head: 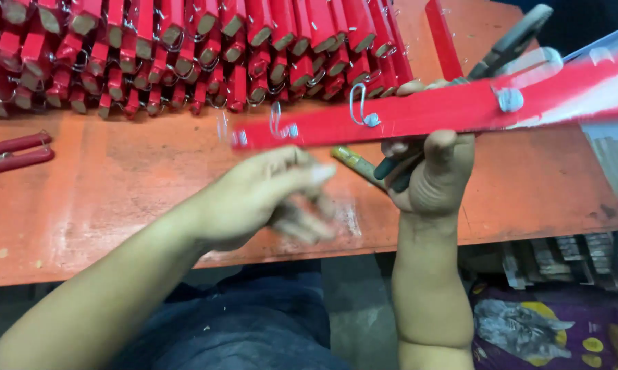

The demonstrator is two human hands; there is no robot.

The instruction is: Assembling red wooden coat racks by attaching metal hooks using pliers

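Two hands work over an orange-red bench (117,199), and the thing between them is a long red-painted strip (418,113) carrying several wire clips. Its long axis runs nearly level across the view, rising a little toward the right, where it blurs and is cut off by the frame edge. The right hand (432,175) is closed around a pair of dark-handled pliers (501,48) and sits directly under the strip, touching it near the middle, so it is the nearer hand. The left hand (268,195) hovers just below the strip's left end, apart from it; motion blur smears its fingers, which look loosely curled, and I cannot tell whether they pinch anything. A small brass-coloured rod (353,163) lies on the bench between the hands. Behind, a dense row of red wooden pieces (206,48) with wire fittings fills the far bench. Red handles (11,154) of another tool lie at the left edge, partly cut off.
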